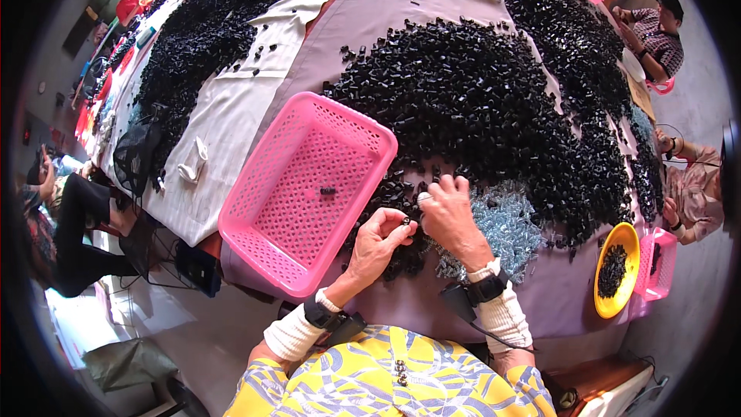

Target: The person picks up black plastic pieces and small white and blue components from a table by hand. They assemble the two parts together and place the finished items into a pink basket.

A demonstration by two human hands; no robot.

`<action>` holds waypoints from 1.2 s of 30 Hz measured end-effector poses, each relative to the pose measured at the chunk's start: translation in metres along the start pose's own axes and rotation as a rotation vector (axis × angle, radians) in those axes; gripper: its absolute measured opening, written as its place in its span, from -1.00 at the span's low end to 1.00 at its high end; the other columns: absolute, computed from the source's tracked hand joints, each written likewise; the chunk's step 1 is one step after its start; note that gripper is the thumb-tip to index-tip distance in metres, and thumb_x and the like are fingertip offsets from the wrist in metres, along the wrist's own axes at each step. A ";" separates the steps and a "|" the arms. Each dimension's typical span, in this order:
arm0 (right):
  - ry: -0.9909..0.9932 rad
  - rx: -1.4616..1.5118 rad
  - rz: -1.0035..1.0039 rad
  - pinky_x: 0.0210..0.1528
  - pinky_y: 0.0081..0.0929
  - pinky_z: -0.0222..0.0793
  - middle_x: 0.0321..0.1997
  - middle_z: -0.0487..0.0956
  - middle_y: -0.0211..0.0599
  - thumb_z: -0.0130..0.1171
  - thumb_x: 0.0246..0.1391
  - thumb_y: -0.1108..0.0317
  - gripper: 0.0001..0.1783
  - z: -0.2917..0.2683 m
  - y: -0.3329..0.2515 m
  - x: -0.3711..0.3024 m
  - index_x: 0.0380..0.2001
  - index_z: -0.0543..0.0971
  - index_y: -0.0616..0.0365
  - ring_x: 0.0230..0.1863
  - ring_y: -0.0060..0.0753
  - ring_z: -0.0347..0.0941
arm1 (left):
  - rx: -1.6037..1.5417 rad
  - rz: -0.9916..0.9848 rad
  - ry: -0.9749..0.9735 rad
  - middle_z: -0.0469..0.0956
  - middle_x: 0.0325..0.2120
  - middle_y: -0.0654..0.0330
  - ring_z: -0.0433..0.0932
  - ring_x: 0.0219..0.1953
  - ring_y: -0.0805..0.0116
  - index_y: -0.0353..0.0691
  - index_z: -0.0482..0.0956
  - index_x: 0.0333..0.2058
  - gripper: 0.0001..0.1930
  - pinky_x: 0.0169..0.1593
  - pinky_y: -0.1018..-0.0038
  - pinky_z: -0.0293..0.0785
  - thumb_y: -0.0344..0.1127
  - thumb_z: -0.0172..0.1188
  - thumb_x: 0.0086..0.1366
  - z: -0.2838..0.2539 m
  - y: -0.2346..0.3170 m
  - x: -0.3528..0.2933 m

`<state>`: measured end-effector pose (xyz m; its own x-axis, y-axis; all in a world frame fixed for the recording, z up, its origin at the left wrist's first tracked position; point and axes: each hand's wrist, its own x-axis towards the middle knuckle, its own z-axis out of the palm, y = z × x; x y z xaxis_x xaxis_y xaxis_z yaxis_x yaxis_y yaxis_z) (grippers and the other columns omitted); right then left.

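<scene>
My left hand pinches a small black cylindrical part between thumb and fingertips, just right of the pink basket. Close beside it, my right hand has its fingers drawn together over the near edge of the black heap. What those fingers hold, if anything, is hidden; something white shows at a fingertip. A large heap of small black parts spreads beyond both hands. Next to my right hand lies a pile of small clear, bluish pieces. One black part lies inside the perforated pink basket.
At the right, a yellow bowl contains small dark pieces, with a small pink basket beside it. More black heaps cover the far left and right. A white cloth glove lies at left. Other people sit around the table.
</scene>
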<state>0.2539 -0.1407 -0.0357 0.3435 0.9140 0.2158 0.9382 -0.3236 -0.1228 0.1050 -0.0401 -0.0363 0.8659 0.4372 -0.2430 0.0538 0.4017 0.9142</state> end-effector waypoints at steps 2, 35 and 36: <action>0.144 0.298 0.097 -0.02 -0.20 0.24 -0.41 0.51 -0.34 0.27 -0.27 0.39 -0.87 -0.019 0.003 -0.004 -0.53 0.60 0.11 -0.17 -0.22 0.38 | -0.032 0.034 0.035 0.61 -0.27 0.16 0.61 -0.21 0.45 -0.31 0.43 -0.14 -0.85 -0.11 0.51 0.60 -0.46 0.13 0.34 -0.002 0.003 -0.002; 0.499 0.544 0.068 -0.14 -0.22 0.37 -0.41 0.56 -0.25 0.28 -0.33 0.58 -0.56 -0.094 -0.012 -0.046 -0.22 0.56 0.29 -0.34 -0.14 0.48 | -0.205 0.082 -0.166 0.61 -0.23 0.16 0.60 -0.17 0.47 -0.34 0.47 -0.08 -0.79 -0.05 0.54 0.57 -0.50 0.16 0.31 0.044 0.034 -0.004; 0.529 0.511 0.053 -0.13 -0.18 0.38 -0.39 0.55 -0.24 0.28 -0.31 0.58 -0.52 -0.091 -0.012 -0.047 -0.16 0.55 0.31 -0.33 -0.12 0.48 | -0.200 0.071 -0.167 0.61 -0.24 0.16 0.60 -0.17 0.47 -0.34 0.47 -0.08 -0.78 -0.06 0.54 0.57 -0.50 0.17 0.31 0.046 0.036 -0.004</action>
<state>0.2299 -0.2019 0.0433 0.4837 0.6186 0.6192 0.8272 -0.0918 -0.5544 0.1259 -0.0647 0.0122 0.9351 0.3375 -0.1083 -0.0951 0.5332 0.8406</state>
